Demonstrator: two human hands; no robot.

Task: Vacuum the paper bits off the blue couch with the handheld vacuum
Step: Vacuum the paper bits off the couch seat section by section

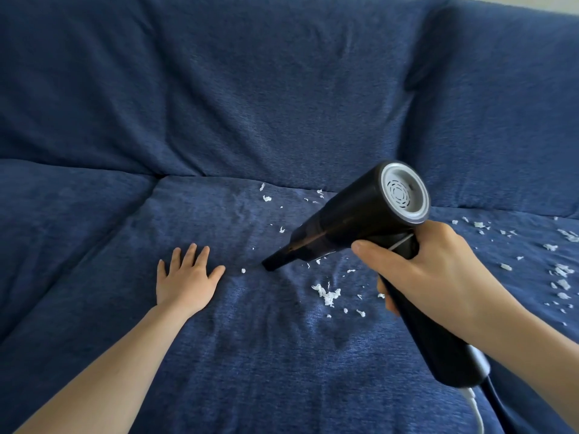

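Closest to the camera, a white cord trails off the butt of the handheld vacuum near the front edge of the blue couch. The right hand has its grip wrapped tight round the black handle, thumb lying across the top. The vacuum's body tilts down and left, its grey vented rear cap facing up, and the narrow nozzle tip is down at the seat cushion fabric, just beside one tiny white scrap.

The left hand lies flat on the seat, fingers spread, palm pressing the fabric, a bit left of the nozzle.

The paper bits sit mostly on the middle of the seat: a clump below the vacuum, loose flecks around it, a few more up by the crease where seat meets backrest. Another scatter runs along the seat's right side.

Past all that, just the chenille-looking backrest, rumpled with soft folds, and the right armrest rising up. A sliver of pale wall peeks at the top right corner.
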